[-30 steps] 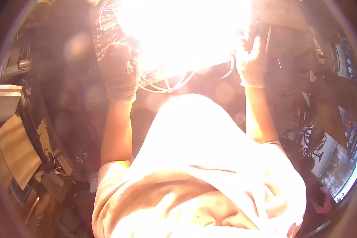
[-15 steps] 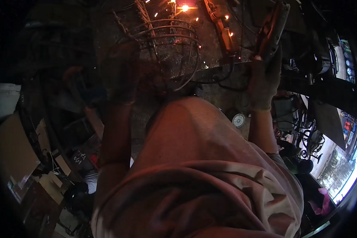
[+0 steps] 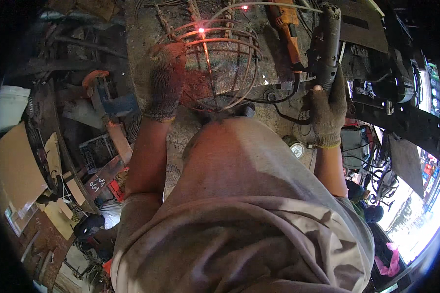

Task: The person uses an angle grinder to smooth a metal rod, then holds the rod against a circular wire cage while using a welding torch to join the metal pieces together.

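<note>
My left hand [image 3: 164, 80], in a grey knitted glove, is closed at the left side of a round wire cage [image 3: 252, 61] made of bent metal rods. Its fingertips are partly hidden. A small spot on the cage glows pinkish red near the glove. My right hand [image 3: 327, 115], gloved too, grips the dark tubular handle of a welding electrode holder [image 3: 330, 44]. From the holder's top a thin pale electrode [image 3: 274, 4] runs left in a curve toward the glowing spot. An orange angle grinder [image 3: 288, 29] lies between the holder and the cage.
The cage rests on a dark, worn metal bench [image 3: 274, 73]. A black cable [image 3: 274, 100] loops below its edge. A round dial-like thing [image 3: 297, 148] sits by my right forearm. At left are a blue clamp-like tool [image 3: 117, 105], cardboard [image 3: 17, 161] and a white bucket [image 3: 10, 105].
The bright orange arc and flying sparks are gone, leaving small glowing spots. The surroundings look brighter. The electrode holder has swung slightly left and stands more upright; my left hand has shifted slightly right.
</note>
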`<action>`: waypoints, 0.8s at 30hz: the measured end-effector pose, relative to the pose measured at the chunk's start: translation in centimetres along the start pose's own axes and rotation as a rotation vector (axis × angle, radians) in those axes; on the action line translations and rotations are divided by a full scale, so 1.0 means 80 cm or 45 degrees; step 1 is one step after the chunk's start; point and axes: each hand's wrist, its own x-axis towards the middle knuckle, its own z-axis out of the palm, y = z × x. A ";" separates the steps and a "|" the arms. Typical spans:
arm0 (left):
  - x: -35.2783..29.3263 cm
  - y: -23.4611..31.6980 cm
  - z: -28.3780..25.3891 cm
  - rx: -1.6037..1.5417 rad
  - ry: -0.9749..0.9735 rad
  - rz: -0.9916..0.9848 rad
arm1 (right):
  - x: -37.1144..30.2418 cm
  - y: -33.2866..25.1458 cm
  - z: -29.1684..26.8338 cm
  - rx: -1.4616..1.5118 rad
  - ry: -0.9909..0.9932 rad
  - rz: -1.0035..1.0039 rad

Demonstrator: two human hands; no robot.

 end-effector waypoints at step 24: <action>0.052 0.066 -0.101 -0.414 -0.078 -0.045 | -0.001 0.016 0.000 -0.070 -0.052 0.072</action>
